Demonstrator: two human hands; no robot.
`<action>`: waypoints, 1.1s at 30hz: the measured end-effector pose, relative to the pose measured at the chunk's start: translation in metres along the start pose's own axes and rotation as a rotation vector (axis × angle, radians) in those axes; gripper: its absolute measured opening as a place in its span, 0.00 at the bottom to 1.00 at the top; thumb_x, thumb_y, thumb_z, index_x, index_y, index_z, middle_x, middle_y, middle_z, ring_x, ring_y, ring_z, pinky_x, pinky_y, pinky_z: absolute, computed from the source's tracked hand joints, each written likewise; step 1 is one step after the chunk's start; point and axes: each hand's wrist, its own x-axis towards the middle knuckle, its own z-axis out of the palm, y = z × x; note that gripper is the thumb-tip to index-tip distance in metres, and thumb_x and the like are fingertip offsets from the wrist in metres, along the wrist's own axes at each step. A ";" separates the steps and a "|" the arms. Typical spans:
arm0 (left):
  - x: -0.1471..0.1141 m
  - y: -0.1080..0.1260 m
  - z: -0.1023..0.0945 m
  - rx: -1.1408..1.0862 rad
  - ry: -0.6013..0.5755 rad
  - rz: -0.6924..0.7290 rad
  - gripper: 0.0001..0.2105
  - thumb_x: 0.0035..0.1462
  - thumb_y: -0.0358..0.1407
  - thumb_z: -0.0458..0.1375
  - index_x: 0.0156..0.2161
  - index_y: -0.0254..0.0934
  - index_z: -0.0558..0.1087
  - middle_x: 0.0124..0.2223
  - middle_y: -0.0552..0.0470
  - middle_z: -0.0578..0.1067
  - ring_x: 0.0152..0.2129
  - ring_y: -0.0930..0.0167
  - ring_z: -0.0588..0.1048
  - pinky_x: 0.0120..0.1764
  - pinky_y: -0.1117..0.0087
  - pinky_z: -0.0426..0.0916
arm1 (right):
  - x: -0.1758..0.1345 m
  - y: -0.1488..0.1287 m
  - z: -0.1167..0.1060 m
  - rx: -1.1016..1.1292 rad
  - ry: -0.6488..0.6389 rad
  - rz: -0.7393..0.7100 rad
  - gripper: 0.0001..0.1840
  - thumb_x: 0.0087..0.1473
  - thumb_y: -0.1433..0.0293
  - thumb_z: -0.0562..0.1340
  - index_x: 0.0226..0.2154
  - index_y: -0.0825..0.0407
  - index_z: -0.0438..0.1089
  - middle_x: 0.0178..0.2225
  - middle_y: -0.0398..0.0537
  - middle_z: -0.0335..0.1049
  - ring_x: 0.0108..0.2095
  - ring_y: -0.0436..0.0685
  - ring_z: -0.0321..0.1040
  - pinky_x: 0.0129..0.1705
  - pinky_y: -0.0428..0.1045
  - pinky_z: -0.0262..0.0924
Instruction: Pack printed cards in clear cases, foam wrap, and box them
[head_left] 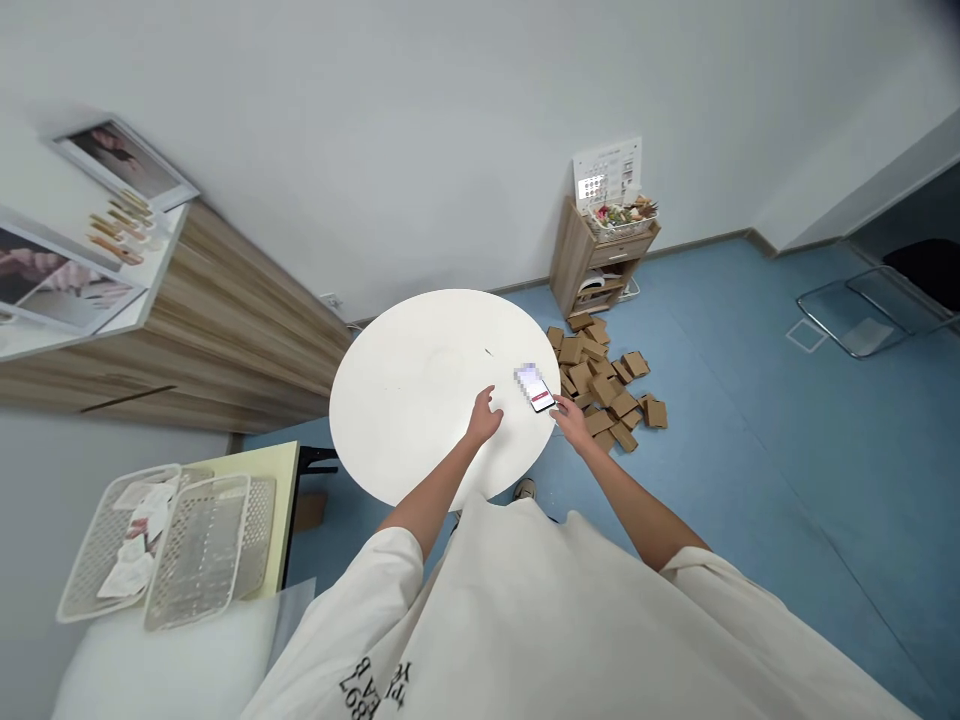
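A smartphone [535,388] with a lit screen lies near the right edge of the round white table [405,400]; part of its screen is blurred out. My right hand [571,420] is at the table's edge, its fingertips at the phone's lower right corner. Whether they touch the phone I cannot tell, but the fingers look apart. Left of the phone, my left hand [485,416] hovers over the tabletop with thumb and fingers spread and nothing in them. A small thin dark object [488,352] lies on the table beyond my left hand.
Many small brown cardboard boxes [600,385] are heaped on the blue floor right of the table. Behind them stands a small wooden cabinet [568,258]. A wood-grain counter [247,310] and plastic baskets [196,550] are on the left. A metal-framed chair [862,310] stands far right.
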 end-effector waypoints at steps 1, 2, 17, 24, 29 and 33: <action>-0.003 -0.002 -0.003 -0.004 0.009 -0.005 0.35 0.52 0.29 0.56 0.66 0.44 0.57 0.69 0.45 0.55 0.62 0.59 0.62 0.59 0.56 0.63 | 0.001 -0.001 0.006 -0.004 -0.016 0.003 0.33 0.48 0.61 0.64 0.57 0.48 0.69 0.62 0.53 0.63 0.63 0.68 0.59 0.60 0.60 0.61; -0.007 -0.005 -0.006 -0.008 0.019 -0.014 0.34 0.52 0.30 0.56 0.65 0.44 0.57 0.69 0.45 0.55 0.62 0.59 0.63 0.59 0.57 0.63 | 0.001 -0.001 0.012 -0.011 -0.038 0.005 0.32 0.48 0.61 0.64 0.57 0.48 0.69 0.62 0.53 0.62 0.63 0.68 0.59 0.60 0.60 0.61; -0.065 -0.059 -0.099 -0.119 0.228 -0.082 0.28 0.59 0.35 0.56 0.64 0.45 0.60 0.68 0.44 0.59 0.59 0.60 0.66 0.54 0.59 0.67 | -0.019 -0.031 0.128 -0.117 -0.299 -0.074 0.28 0.50 0.61 0.63 0.54 0.45 0.70 0.60 0.50 0.65 0.57 0.62 0.65 0.57 0.58 0.63; -0.107 -0.115 -0.191 -0.138 0.317 -0.078 0.26 0.60 0.35 0.56 0.63 0.44 0.62 0.67 0.43 0.60 0.59 0.61 0.67 0.54 0.60 0.68 | -0.050 -0.055 0.234 -0.196 -0.387 -0.126 0.26 0.51 0.60 0.62 0.53 0.44 0.71 0.58 0.49 0.68 0.55 0.62 0.67 0.56 0.59 0.63; -0.148 -0.168 -0.271 -0.131 0.405 -0.100 0.25 0.59 0.36 0.57 0.62 0.42 0.63 0.65 0.42 0.62 0.57 0.61 0.68 0.55 0.60 0.67 | -0.091 -0.064 0.331 -0.221 -0.460 -0.136 0.26 0.51 0.60 0.62 0.53 0.44 0.71 0.57 0.49 0.69 0.54 0.62 0.68 0.54 0.58 0.64; -0.188 -0.207 -0.334 -0.143 0.450 -0.131 0.26 0.59 0.37 0.57 0.62 0.41 0.64 0.65 0.40 0.62 0.58 0.59 0.68 0.55 0.59 0.68 | -0.126 -0.066 0.407 -0.250 -0.534 -0.150 0.25 0.50 0.61 0.63 0.52 0.44 0.72 0.56 0.50 0.70 0.53 0.62 0.68 0.53 0.58 0.65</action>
